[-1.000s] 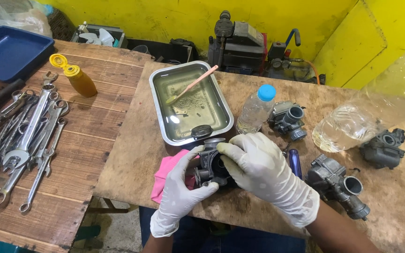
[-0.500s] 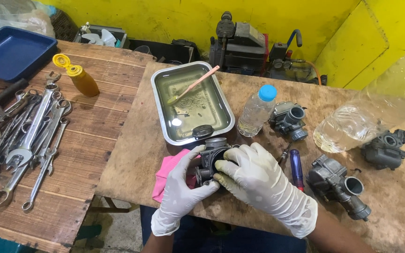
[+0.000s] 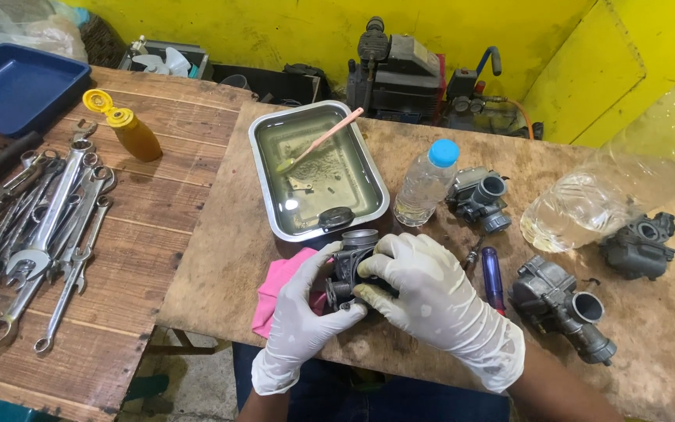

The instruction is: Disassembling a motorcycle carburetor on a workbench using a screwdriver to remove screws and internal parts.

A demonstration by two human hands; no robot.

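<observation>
Holding one carburetor (image 3: 353,266), two gloved hands, left hand (image 3: 300,312), right hand (image 3: 423,293)

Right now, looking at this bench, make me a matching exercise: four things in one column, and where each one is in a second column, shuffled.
Things:
1. toothbrush
2. carburetor
3. screwdriver
4. wrenches

Places:
A. spread on the plank table at the left
B. lying flat, just right of the gloved hands
C. leaning in the metal tray of liquid
D. held between the left hand and right hand

Pairs: 1-C, 2-D, 3-B, 4-A
</observation>
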